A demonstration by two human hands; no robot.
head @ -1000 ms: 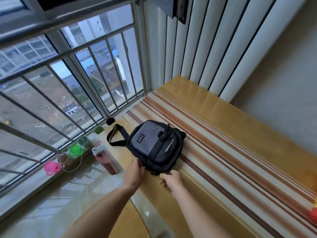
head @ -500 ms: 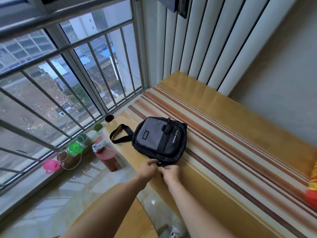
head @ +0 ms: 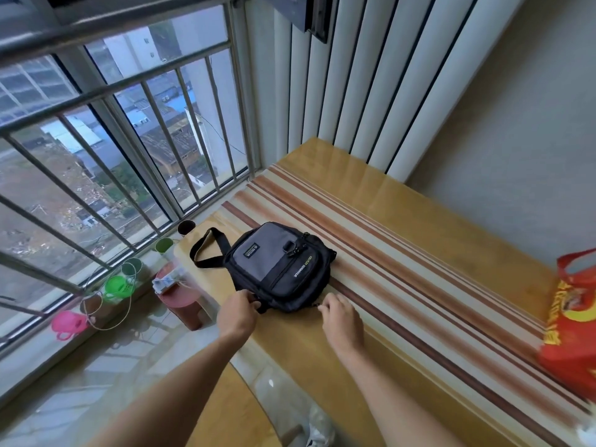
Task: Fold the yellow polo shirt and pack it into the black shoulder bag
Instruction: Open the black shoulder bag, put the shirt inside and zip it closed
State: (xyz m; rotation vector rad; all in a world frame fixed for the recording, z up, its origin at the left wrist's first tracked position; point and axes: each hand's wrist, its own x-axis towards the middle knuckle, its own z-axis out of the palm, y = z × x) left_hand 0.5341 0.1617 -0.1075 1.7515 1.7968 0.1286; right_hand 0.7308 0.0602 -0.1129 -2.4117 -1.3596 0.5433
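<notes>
The black shoulder bag, with a grey front pocket and its strap looped to the left, lies flat on the striped mat of a wooden platform. My left hand pinches the bag's near left corner. My right hand is at the near right corner, its fingers closed on a small zipper pull. No yellow polo shirt is in view.
A red printed plastic bag sits on the platform at the far right. On the windowsill to the left stand green cups, a pink cup and a dark cup. A brown stool stands beside the platform. Barred window beyond.
My hands, close together at the bag's near edge, have spread apart: the left stays at the left corner, the right has slid right along the edge. The camera panned right, revealing the red bag.
</notes>
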